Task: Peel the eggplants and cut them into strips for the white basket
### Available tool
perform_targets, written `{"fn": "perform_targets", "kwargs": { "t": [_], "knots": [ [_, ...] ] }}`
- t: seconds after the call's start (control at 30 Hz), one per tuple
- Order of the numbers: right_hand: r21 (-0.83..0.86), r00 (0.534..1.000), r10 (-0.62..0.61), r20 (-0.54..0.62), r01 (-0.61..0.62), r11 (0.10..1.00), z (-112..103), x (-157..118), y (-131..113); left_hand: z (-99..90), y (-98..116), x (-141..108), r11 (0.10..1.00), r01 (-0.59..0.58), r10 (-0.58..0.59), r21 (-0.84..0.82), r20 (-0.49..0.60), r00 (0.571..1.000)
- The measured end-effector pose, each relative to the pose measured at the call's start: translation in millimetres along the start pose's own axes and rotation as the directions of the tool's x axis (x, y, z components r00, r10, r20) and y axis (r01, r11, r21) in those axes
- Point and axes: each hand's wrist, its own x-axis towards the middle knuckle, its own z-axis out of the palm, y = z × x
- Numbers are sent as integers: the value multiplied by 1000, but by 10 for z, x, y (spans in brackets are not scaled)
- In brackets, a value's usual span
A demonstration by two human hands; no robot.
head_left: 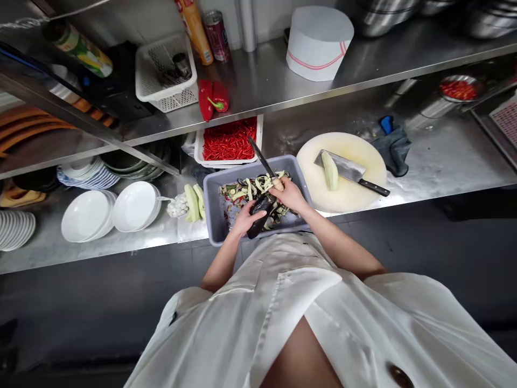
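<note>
My left hand (244,220) is closed around a dark eggplant (263,210), low over a grey plastic bin (214,215). In my right hand (291,194) is a knife (262,156) with a pale handle, its long dark blade pointing up and away from me; the hand is close to the eggplant's upper end. Pale and dark peelings (250,187) lie in the bin with bits of red and green. On the round white cutting board (343,197) to the right are a cleaver (347,168) and a peeled eggplant piece (330,171). More peeled pieces (193,203) rest left of the bin.
A tray of red chilies (230,141) stands behind the bin. White bowls (135,207) and garlic cloves (177,206) are at left. A dark cloth (393,148) lies beyond the board. The overhead shelf (258,102) carries red peppers (212,99), a basket (161,89) and a paper hat (319,43).
</note>
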Motion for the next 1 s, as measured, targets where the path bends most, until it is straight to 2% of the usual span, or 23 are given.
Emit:
{"fn": "perform_targets", "kwargs": {
  "t": [0.13, 0.23, 0.3, 0.37, 0.43, 0.5, 0.53, 0.6, 0.67, 0.73, 0.77, 0.8, 0.87, 0.93, 1.0],
  "knots": [
    [341, 987, 24, 160, -79, 937, 152, 26, 48, -75, 70, -11, 996, -84, 84, -7, -78, 993],
    [624, 982, 40, 182, -147, 767, 278, 60, 53, -79, 126, -28, 984, -127, 107, -128, -150, 983],
    [784, 978, 71, 197, -201, 587, 350, 71, 54, -43, 141, -51, 946, -82, 37, -314, -147, 988],
    [865, 964, 112, 241, -266, 425, 406, 47, 66, 25, 134, -72, 868, 29, -82, -496, -85, 993],
    [888, 953, 139, 270, -302, 348, 439, -20, 94, 110, 104, -75, 775, 133, -176, -618, -10, 984],
    [885, 961, 133, 242, -275, 377, 430, -114, 131, 181, 59, -40, 696, 155, -212, -701, 5, 977],
    [874, 971, 119, 209, -240, 422, 400, -161, 149, 197, 36, -6, 662, 125, -216, -739, -28, 976],
    [819, 988, 80, 132, -154, 553, 276, -237, 183, 168, -2, 83, 604, 20, -235, -797, -154, 960],
    [699, 996, 51, 78, -91, 709, 71, -264, 215, 58, -11, 168, 592, -99, -255, -800, -302, 919],
    [503, 999, 38, 32, -49, 863, -169, -237, 253, -91, 19, 210, 650, -169, -224, -741, -400, 889],
    [375, 1000, 30, -3, -27, 927, -278, -211, 277, -157, 49, 209, 700, -182, -184, -691, -420, 889],
    [237, 999, 18, -45, -6, 972, -363, -184, 304, -205, 85, 197, 751, -191, -130, -632, -425, 896],
    [0, 993, -8, -120, 8, 1000, -424, -156, 363, -226, 165, 154, 833, -211, -16, -511, -403, 915],
    [-42, 995, 27, -100, -31, 999, -317, -186, 413, -139, 232, 118, 876, -231, 64, -423, -373, 925],
    [124, 995, 100, 4, -100, 987, -89, -258, 430, 17, 267, 97, 898, -222, 89, -379, -338, 937]
  ]
}}
